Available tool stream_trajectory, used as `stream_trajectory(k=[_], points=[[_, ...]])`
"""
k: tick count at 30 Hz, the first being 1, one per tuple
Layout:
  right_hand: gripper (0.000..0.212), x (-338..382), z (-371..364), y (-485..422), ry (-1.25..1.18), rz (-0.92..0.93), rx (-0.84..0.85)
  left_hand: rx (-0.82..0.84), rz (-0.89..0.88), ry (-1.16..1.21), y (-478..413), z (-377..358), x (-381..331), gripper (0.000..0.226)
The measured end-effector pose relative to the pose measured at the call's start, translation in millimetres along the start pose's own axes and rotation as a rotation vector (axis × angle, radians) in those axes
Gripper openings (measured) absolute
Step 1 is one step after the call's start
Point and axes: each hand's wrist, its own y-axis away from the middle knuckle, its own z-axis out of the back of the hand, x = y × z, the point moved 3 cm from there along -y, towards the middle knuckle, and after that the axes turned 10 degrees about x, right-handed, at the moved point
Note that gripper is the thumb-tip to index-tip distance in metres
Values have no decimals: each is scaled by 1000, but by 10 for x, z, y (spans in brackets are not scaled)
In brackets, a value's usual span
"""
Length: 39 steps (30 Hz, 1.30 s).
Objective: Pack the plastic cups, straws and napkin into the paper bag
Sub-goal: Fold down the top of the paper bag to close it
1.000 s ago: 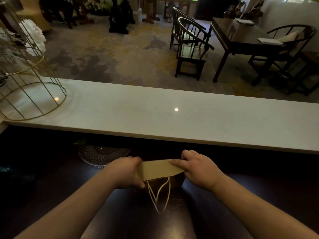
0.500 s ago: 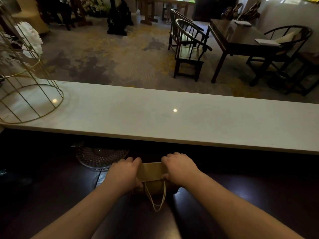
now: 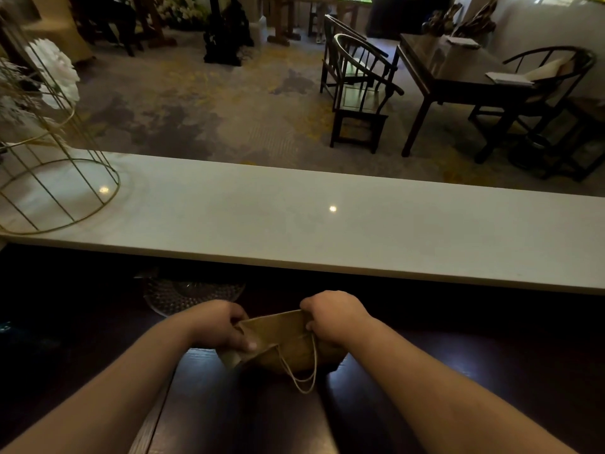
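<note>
Both hands hold the small brown paper bag [image 3: 288,342] on the dark glossy wooden table [image 3: 229,414]. Left hand [image 3: 219,324] has its fingers curled around the bag's left top edge, with the thumb on the front side. Right hand [image 3: 334,317] grips the right top edge with bent fingers. Its pale twisted cord handle [image 3: 302,371] hangs down in front. Behind the left hand lies a clear patterned glass plate [image 3: 190,294], under the long white stone counter [image 3: 327,221].

Bare forearms, left hand [image 3: 214,326], right hand [image 3: 335,317].
</note>
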Motion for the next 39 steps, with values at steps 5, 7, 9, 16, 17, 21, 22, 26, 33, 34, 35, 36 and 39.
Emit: stream_trajectory(k=[5, 7, 9, 16, 17, 21, 22, 26, 33, 34, 35, 36, 39], points=[[13, -36, -12, -40, -17, 3, 40, -180, -67, -125, -46, -110, 168, 31], [13, -44, -5, -55, -12, 11, 41, -287, -79, -262, -78, -167, 150, 30], [14, -49, 3, -61, -12, 13, 40, -391, -96, -370, -101, -205, 123, 23], [16, -62, -21, -49, -10, 25, 37, -285, -74, -399, -100, -200, 64, 42], [15, -61, -22, -47, -6, 28, 36, -259, -74, -367, -92, -186, 60, 51], [15, -34, 3, -43, 5, 38, 24, -306, -77, -414, -126, -195, -81, 67], [14, -32, 3, -45, 6, 40, 25, -326, -79, -482, -171, -214, -134, 62], [14, -95, 4, -30, 12, 31, -5, -342, -71, -562, -329, -235, -152, 48], [18, -407, -75, 132, -93, 7, -37, -473, -240, -427, -357, -241, 23, 22], [18, -480, -81, 171, -115, -4, -33, -488, -253, -409, -365, -242, 55, 22], [20, -550, -87, 206, -121, -13, -39, -504, -260, -399, -378, -241, 88, 23], [24, -610, -92, 240, -114, -18, -49, -516, -263, -397, -389, -241, 117, 25], [31, -702, -146, 292, -113, -3, -72, -539, -290, -401, -425, -266, 173, 30]])
